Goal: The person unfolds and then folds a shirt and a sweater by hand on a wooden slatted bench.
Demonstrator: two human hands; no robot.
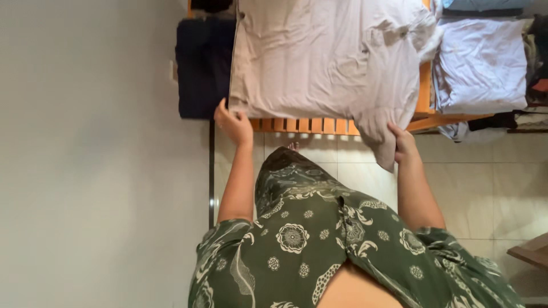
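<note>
A pale grey shirt [325, 57] lies spread flat on an orange slatted wooden bench [302, 125]. My left hand [233, 121] pinches the shirt's near left corner at the bench edge. My right hand [403, 144] grips a fold of the shirt, seemingly a sleeve [381, 134], which hangs over the near edge. My green patterned garment [319, 234] fills the lower middle of the view.
A dark navy folded cloth [202, 68] lies left of the shirt. A folded pale blue garment [482, 63] sits to the right, with dark clothes [536, 51] beyond it. A plain wall stands at left, pale floor tiles [485, 182] lie below, and a wooden corner [531, 251] shows at lower right.
</note>
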